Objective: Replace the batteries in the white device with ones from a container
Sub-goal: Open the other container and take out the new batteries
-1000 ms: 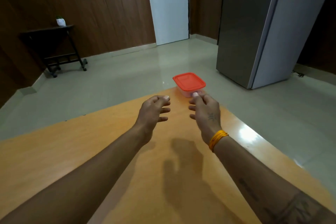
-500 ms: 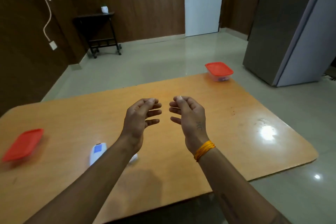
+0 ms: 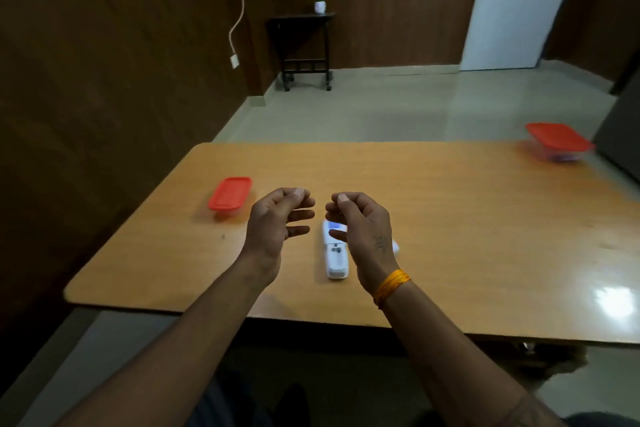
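Observation:
A white device (image 3: 335,256) lies lengthwise on the orange wooden table (image 3: 450,211), its far end showing a small blue screen. My right hand (image 3: 360,229) hovers over it and hides part of it, fingers curled and apart, holding nothing. My left hand (image 3: 277,222) floats just left of the device, fingers loosely curled and empty. A container with a red lid (image 3: 230,196) sits on the table left of my left hand. A second red-lidded container (image 3: 559,142) stands at the table's far right corner, with something small and dark inside.
The table's near edge runs just below my wrists. Dark wood walls stand to the left and behind. A small black side table (image 3: 304,45) stands by the far wall, a white door (image 3: 519,3) at the back right. A dark cabinet edge shows at the far right.
The view has swung left, away from the far right container. Both hands have drawn back from that container and now hover over the white device, which has come to the middle of view.

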A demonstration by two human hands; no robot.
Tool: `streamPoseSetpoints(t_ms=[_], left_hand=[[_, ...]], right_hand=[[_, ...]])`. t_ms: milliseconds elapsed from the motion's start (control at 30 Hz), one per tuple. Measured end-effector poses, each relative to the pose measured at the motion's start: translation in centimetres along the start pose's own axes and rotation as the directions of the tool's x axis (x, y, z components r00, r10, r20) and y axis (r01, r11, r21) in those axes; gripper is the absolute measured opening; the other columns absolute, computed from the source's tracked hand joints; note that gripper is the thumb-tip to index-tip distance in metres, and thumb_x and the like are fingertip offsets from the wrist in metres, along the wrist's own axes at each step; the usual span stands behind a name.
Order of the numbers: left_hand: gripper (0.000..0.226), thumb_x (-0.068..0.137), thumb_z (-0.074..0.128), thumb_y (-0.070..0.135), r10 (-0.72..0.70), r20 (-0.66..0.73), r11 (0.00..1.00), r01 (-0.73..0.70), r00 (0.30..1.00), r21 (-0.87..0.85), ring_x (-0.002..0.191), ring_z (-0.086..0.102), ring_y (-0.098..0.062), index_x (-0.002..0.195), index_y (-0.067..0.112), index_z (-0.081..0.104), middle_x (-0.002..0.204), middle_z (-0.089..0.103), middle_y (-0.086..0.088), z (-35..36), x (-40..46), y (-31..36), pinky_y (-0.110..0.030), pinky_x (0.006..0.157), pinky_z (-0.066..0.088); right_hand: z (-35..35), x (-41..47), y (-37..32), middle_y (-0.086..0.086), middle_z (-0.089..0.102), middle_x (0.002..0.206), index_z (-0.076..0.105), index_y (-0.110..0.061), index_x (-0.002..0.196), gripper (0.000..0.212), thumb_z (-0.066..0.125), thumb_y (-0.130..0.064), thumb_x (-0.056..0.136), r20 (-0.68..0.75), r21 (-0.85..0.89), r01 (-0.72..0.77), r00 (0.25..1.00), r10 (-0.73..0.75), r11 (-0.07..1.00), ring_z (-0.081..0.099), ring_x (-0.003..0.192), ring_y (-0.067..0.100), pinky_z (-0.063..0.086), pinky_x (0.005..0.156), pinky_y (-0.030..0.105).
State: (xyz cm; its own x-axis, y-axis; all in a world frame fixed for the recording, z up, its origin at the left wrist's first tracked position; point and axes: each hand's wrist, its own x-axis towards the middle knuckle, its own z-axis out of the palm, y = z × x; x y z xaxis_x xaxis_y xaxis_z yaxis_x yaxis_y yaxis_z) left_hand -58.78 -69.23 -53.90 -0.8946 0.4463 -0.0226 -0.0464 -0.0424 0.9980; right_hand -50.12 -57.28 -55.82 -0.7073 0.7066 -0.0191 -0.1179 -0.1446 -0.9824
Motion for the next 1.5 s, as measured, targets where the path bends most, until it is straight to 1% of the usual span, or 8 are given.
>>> streamPoseSetpoints(t_ms=[233, 433, 633, 800, 967, 1133, 1333, 1500], left_hand=[[0.02, 0.102, 0.061, 0.023, -0.061, -0.191, 0.998, 0.061, 0.98, -0.005, 0.091, 0.073, -0.023, 0.107, 0.009, 0.075, 0.101, 0.078, -0.008, -10.8, 1.9, -1.9, -0.037, 0.075, 0.055], [0.016, 0.102, 0.06, 0.02, -0.134, -0.315, 0.99, 0.114, 0.94, -0.082, 0.086, 0.073, -0.025, 0.102, 0.011, 0.074, 0.101, 0.075, -0.011, -17.3, 6.0, -4.1, -0.036, 0.071, 0.057], [0.016, 0.1, 0.064, 0.015, -0.183, -0.364, 0.983, 0.176, 0.913, -0.054, 0.104, 0.07, -0.027, 0.113, 0.012, 0.071, 0.114, 0.073, -0.014, -19.7, 10.6, -6.0, -0.04, 0.086, 0.059], [0.032, 0.102, 0.057, 0.01, -0.243, -0.301, 0.967, 0.255, 0.922, -0.002, 0.091, 0.061, -0.024, 0.133, 0.011, 0.063, 0.104, 0.066, -0.012, -19.5, 14.4, -6.3, -0.036, 0.076, 0.051], [0.038, 0.1, 0.051, 0.004, -0.264, -0.302, 0.958, 0.285, 0.916, 0.03, 0.082, 0.066, -0.022, 0.135, 0.006, 0.066, 0.089, 0.07, -0.009, -19.1, 15.7, -6.5, -0.039, 0.077, 0.055], [0.036, 0.099, 0.05, 0.004, -0.243, -0.313, 0.966, 0.257, 0.918, 0.005, 0.081, 0.064, -0.022, 0.127, 0.007, 0.071, 0.091, 0.069, -0.01, -18.1, 14.0, -6.2, -0.036, 0.069, 0.053], [0.029, 0.103, 0.05, 0.009, -0.201, -0.304, 0.979, 0.197, 0.931, -0.045, 0.099, 0.067, -0.023, 0.113, 0.017, 0.075, 0.109, 0.074, -0.005, -15.8, 9.6, -5.4, -0.036, 0.073, 0.056], [0.027, 0.107, 0.055, 0.028, -0.246, -0.229, 0.961, 0.207, 0.942, -0.184, 0.112, 0.069, -0.025, 0.127, 0.017, 0.068, 0.123, 0.073, -0.006, -12.7, 6.4, -4.9, -0.04, 0.08, 0.059]], right_hand=[[8.9, 0.8, 4.8, 0.007, 0.077, 0.098, 0.075, -0.017, 0.103, 0.015, 0.061, -0.023, 0.101, 0.105, -0.094, -0.035, 0.993, 0.044, 0.995, 0.073, 0.093, 0.019, 0.062, 0.08, 0.04], [14.6, 3.9, 9.0, 0.007, 0.075, 0.099, 0.075, -0.015, 0.103, 0.018, 0.067, -0.003, 0.093, 0.134, -0.268, -0.07, 0.985, 0.109, 0.961, 0.069, 0.09, 0.022, 0.063, 0.083, 0.047], [19.0, 7.4, 11.4, 0.0, 0.072, 0.113, 0.069, -0.026, 0.122, 0.043, 0.066, -0.003, 0.086, 0.183, -0.538, 0.072, 0.982, 0.033, 0.84, 0.069, 0.098, 0.018, 0.059, 0.09, 0.036], [21.0, 10.2, 12.3, 0.006, 0.072, 0.122, 0.067, -0.029, 0.129, 0.053, 0.061, -0.003, 0.083, 0.242, -0.648, 0.156, 0.97, 0.008, 0.746, 0.07, 0.106, 0.027, 0.058, 0.093, 0.039], [21.4, 11.2, 12.5, 0.004, 0.073, 0.117, 0.07, -0.026, 0.12, 0.045, 0.063, -0.004, 0.082, 0.275, -0.711, 0.207, 0.961, -0.006, 0.672, 0.068, 0.099, 0.026, 0.055, 0.086, 0.032], [19.6, 10.3, 12.0, 0.004, 0.072, 0.106, 0.068, -0.023, 0.108, 0.025, 0.076, -0.017, 0.084, 0.271, -0.714, 0.261, 0.959, -0.087, 0.649, 0.067, 0.097, 0.025, 0.056, 0.085, 0.036], [15.0, 6.7, 9.5, -0.002, 0.071, 0.1, 0.068, -0.023, 0.102, 0.023, 0.084, -0.029, 0.087, 0.215, -0.607, 0.251, 0.965, -0.149, 0.754, 0.066, 0.089, 0.011, 0.058, 0.076, 0.028], [9.6, 3.5, 6.7, -0.004, 0.075, 0.095, 0.067, -0.03, 0.099, 0.017, 0.081, -0.028, 0.09, 0.268, -0.522, 0.284, 0.95, -0.162, 0.804, 0.073, 0.088, 0.016, 0.066, 0.076, 0.037]])
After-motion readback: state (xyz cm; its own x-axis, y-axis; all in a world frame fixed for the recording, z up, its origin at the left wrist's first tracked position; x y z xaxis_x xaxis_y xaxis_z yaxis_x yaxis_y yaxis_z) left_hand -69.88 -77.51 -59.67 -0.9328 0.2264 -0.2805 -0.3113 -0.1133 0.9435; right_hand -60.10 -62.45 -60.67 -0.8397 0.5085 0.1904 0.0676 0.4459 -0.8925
